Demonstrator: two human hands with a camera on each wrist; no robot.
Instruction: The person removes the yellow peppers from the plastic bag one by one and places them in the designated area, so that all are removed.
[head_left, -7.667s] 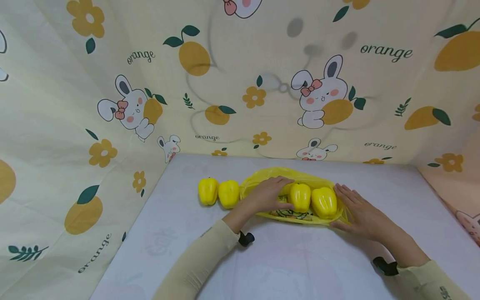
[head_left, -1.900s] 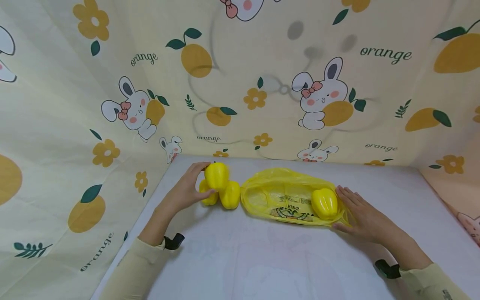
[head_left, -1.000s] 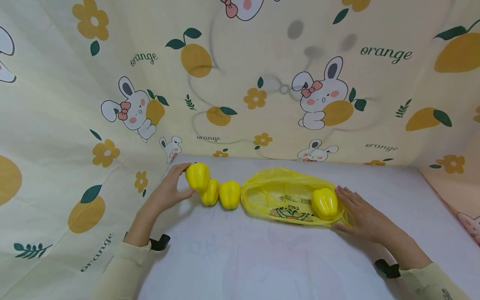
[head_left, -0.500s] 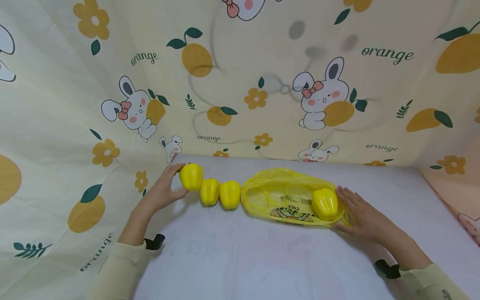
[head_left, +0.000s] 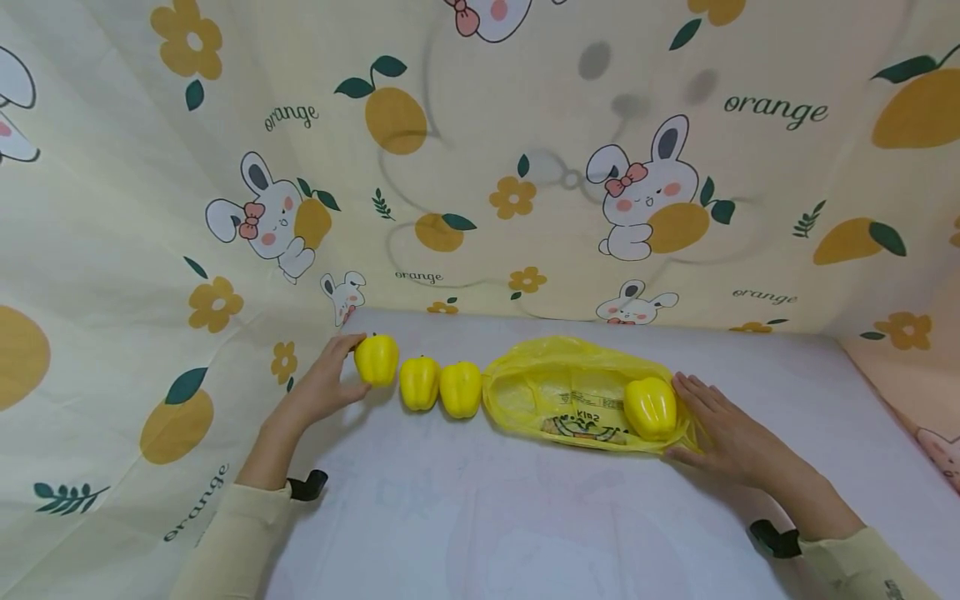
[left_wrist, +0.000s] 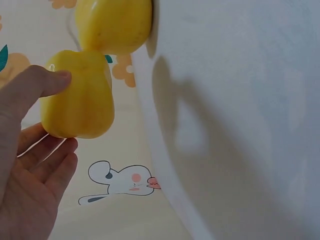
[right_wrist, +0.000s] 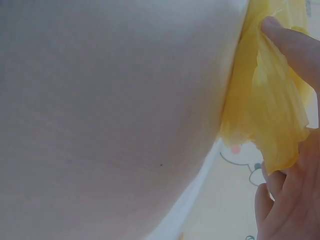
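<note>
My left hand (head_left: 321, 390) holds a yellow bell pepper (head_left: 377, 361) by its sides at the far left of the table. In the left wrist view, the thumb lies on one side of this pepper (left_wrist: 80, 100) and the fingertips on the other. To its right stand two more yellow peppers, one (head_left: 419, 384) beside the other (head_left: 460, 389). A thin yellow plastic bag (head_left: 517, 402) lies with its mouth spread, one pepper (head_left: 650, 408) inside at its right end. There my right hand (head_left: 731, 437) rests with straight fingers against the bag, its thumb touching the plastic (right_wrist: 270, 95).
The table (head_left: 480, 525) has a whitish cover. Behind it and along the left hangs a cream cloth (head_left: 465, 100) printed with rabbits and oranges. A black wrist camera (head_left: 307, 485) sits at the left sleeve, another (head_left: 776, 538) at the right.
My left hand has taken a pepper out of the bag, carried it left past the two standing peppers and lowered it slightly. My right hand has stayed at the bag's right end.
</note>
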